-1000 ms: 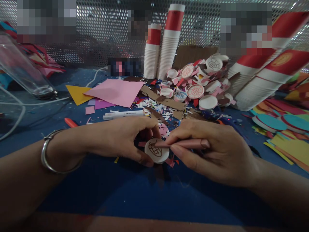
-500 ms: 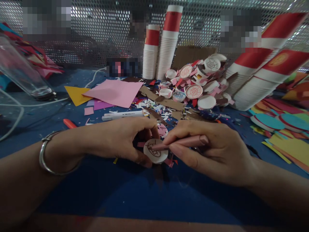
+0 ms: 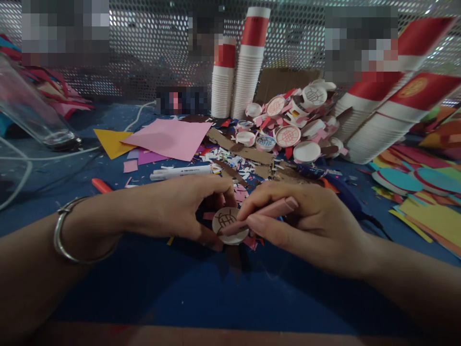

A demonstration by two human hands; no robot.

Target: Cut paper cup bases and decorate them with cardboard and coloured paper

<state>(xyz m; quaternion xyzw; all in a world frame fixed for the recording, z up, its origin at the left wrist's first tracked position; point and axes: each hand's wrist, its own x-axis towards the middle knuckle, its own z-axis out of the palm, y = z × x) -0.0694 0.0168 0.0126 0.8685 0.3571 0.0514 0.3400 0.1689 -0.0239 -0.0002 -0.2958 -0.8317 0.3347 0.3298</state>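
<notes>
Perforated metal screen [image 3: 144, 43] across the back, blue worktop [image 3: 201, 298] in front, lots of clutter. Head view: left hand [image 3: 180, 206], silver bangle [image 3: 59, 238] on wrist, has its grip curved round a small white disc [image 3: 224, 217], thumb at the near edge. Right-hand grip narrow: right hand [image 3: 313, 226] pinches a pink marker [image 3: 275, 211] between thumb and fingers, its front end over the disc, slanting down to the lower left. Disc is near the middle of the view, between both hands, with brown curved and crossing lines on its face; pink tab [image 3: 208, 216] at left, brown strip [image 3: 235, 262] below.

Beyond the hands: white marker [image 3: 187, 171], paper scraps [image 3: 230, 161], pink sheet [image 3: 173, 137] overlapping a yellow sheet [image 3: 113, 142], red-orange object [image 3: 101, 185] beside left forearm. Two upright cup stacks [image 3: 248, 72] at back; heap of white round pieces [image 3: 288, 136] to their right, some with line drawings. Tilted cup stacks [image 3: 382, 127] further right. Turquoise-topped discs [image 3: 398, 179] and yellow paper [image 3: 428, 214] at far right. Clear container [image 3: 39, 105] leaning at left, near a white cable [image 3: 61, 157].
</notes>
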